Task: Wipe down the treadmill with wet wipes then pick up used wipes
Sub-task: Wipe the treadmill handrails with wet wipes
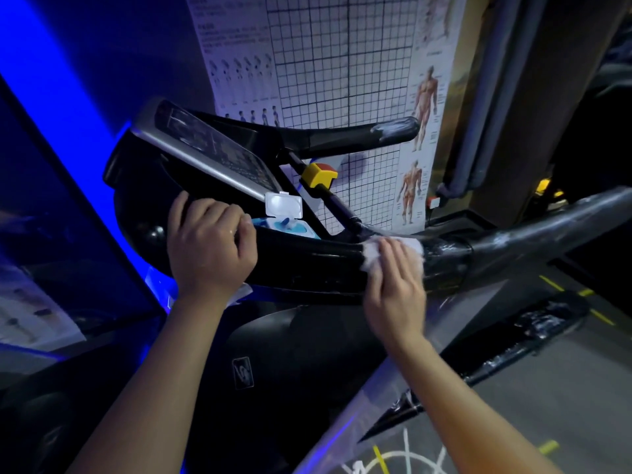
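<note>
The black treadmill console fills the middle of the view, with its right handrail running off to the right. My right hand lies flat with straight fingers on a white wet wipe, pressing it against the handrail joint. My left hand curls over the console's front edge and grips it; a bit of white wipe shows below that hand. A blue pack of wet wipes sits in the console tray with its white lid flipped open.
A yellow safety-stop block sits on the crossbar behind the pack. The far handrail reaches right. A grid and anatomy poster covers the wall behind. Blue light glows at left. Grey floor with yellow marks lies at right.
</note>
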Motion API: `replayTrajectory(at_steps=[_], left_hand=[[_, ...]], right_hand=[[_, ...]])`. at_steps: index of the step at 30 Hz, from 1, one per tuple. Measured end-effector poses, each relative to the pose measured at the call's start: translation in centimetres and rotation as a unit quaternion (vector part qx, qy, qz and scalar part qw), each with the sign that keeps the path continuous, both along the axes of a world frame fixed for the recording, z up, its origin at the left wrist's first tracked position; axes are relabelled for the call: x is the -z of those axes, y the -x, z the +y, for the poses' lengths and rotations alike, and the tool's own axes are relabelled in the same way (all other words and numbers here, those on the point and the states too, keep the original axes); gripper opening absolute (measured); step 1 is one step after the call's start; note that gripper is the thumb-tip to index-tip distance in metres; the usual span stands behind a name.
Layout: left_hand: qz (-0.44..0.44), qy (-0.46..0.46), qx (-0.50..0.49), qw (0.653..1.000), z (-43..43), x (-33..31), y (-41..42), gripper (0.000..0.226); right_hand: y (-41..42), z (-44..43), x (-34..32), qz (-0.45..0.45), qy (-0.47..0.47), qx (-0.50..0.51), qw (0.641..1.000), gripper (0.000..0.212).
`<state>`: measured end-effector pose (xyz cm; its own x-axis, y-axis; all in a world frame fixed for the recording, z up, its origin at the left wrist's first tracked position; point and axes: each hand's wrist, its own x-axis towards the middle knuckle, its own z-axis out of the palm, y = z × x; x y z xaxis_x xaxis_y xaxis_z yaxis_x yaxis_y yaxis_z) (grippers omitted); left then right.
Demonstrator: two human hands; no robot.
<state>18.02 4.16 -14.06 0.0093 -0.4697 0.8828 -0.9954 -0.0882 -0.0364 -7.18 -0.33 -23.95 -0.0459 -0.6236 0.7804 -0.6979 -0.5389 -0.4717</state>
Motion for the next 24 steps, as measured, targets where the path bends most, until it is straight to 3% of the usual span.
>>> replayTrajectory(at_steps=[4,8,15,20,24], left_hand=[[0.0,0.005,-0.006,1.0,0.0,0.1,0.0,0.025],[0.004,0.003,-0.006,1.0,0.1,0.0,0.0,0.023],[0.019,0.031,-0.029,0.999,-0.1,1.2,1.3,0.016],[0.026,0.033,-0.017,0.999,0.1,1.2,1.2,0.018],[0.025,0.015,0.006,1.0,0.2,1.0,0.5,0.021]], right_hand=[[-6.6,2.8,-2.6,0.012,-0.001,-0.112,0.994,0.043],[-4.4,2.1,-2.0,0.068,0.024,-0.15,0.986,0.048],[5.0,-1.9,2.1,0.016,-0.01,-0.012,1.0,0.037],[-0.9,0.6,0.4,-0.046,-0.013,-0.039,0.998,0.041],[-8.6,4.6,-0.1,0.011,0.057,-0.163,0.985,0.053]])
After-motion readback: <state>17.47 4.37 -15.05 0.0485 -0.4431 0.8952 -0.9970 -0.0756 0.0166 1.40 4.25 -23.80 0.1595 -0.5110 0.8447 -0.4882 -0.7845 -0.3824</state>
